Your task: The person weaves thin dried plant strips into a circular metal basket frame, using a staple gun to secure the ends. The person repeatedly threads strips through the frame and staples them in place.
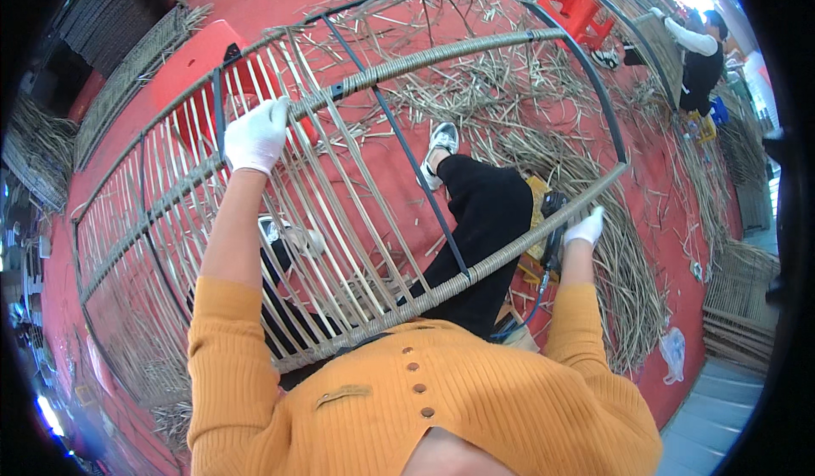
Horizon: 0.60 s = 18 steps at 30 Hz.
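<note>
A large woven frame (356, 187) is held across the lap. The gloved left hand (255, 135) is clamped on its far strips; the right hand (584, 228) is closed around a black tool (553, 221) near its right rail.

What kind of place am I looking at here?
Likely a wicker furniture workshop: a half-woven frame under the left hand, cane offcuts strewn over the red floor, and another person weaving a frame.

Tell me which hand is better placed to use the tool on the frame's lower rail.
Probably the right hand: it grips the dark corded power tool beside the wicker-wrapped lower rail. The left hand rests higher up on the woven strips.
</note>
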Each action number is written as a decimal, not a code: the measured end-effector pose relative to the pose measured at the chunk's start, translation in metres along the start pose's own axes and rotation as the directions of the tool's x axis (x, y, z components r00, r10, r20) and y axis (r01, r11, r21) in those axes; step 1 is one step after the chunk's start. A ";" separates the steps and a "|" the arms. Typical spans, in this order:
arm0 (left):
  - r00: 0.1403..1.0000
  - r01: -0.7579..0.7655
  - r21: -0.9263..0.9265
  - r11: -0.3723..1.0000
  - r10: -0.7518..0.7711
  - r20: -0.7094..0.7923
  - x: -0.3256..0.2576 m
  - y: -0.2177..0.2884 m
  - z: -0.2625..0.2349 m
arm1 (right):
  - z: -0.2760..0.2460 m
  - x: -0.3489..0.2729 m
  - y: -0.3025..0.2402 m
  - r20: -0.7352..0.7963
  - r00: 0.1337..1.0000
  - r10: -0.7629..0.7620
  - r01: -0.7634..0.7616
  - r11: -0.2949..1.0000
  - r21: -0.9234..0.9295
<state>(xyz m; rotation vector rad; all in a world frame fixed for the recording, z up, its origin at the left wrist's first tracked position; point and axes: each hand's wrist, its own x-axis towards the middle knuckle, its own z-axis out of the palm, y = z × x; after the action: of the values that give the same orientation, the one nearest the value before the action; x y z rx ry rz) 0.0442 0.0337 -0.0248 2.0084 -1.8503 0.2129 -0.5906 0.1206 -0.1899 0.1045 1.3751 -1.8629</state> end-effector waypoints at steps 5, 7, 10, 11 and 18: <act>0.997 0.071 -0.048 0.996 -0.072 -0.029 0.002 0.006 -0.012 | 0.051 -0.024 -0.015 0.068 0.979 -0.194 0.203 0.961 -0.188; 0.998 0.061 -0.119 0.991 -0.064 -0.022 -0.007 0.006 -0.019 | 0.030 -0.037 -0.002 -0.030 0.965 -0.259 0.250 0.953 -0.170; 0.995 -0.095 -0.165 0.982 0.092 -0.025 -0.024 0.009 -0.026 | -0.018 -0.062 0.003 -0.073 0.971 -0.228 0.183 0.903 -0.390; 0.987 -0.160 -0.221 0.962 0.162 -0.009 -0.028 0.009 -0.026 | -0.023 -0.069 0.010 -0.113 0.830 -0.546 0.393 0.716 -0.577; 0.927 0.116 -0.496 0.861 0.086 0.366 0.030 -0.037 -0.018 | 0.078 -0.158 -0.002 0.769 0.159 -0.619 0.693 -0.484 -0.533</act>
<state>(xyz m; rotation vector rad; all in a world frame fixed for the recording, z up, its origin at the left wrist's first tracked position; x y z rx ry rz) 0.0862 0.0151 -0.0040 1.7569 -1.8450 -0.6575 -0.4555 0.1419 -0.0785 -2.1641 2.6277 -1.2062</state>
